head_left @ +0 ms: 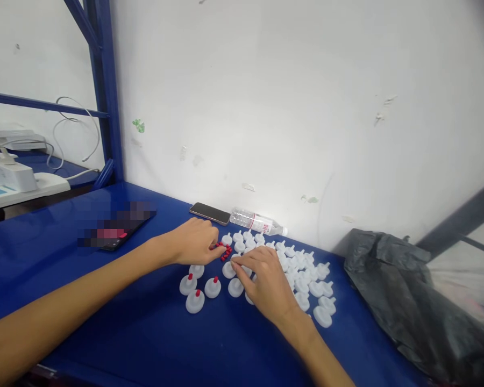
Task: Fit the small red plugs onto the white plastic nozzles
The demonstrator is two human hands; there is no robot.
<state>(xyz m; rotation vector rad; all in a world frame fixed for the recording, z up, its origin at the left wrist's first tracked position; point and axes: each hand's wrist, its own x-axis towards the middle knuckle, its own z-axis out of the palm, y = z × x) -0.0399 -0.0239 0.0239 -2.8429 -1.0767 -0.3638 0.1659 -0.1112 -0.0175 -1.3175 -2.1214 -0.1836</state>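
My left hand (196,240) reaches into a small pile of red tip caps (226,255), its fingers curled and thumb tip touching them. Whether a cap sits between the fingertips is hidden. Thumb and forefinger of my right hand (268,282) are pinched at the top of a white round nozzle cap (227,270), which stands on the table. Many more white nozzle caps (302,279) crowd behind and right of that hand, some tilted. Left and in front, white nozzle caps with red tips (213,287) stand upright; one at their back (196,271) is partly covered by my left forearm.
The blue table (153,322) meets a white wall. Along the wall lie a phone (210,213) and a clear plastic bottle (258,221). A dark, partly blurred flat device (123,228) lies left. A black plastic bag (407,301) slumps right; a power strip (44,185) is far left.
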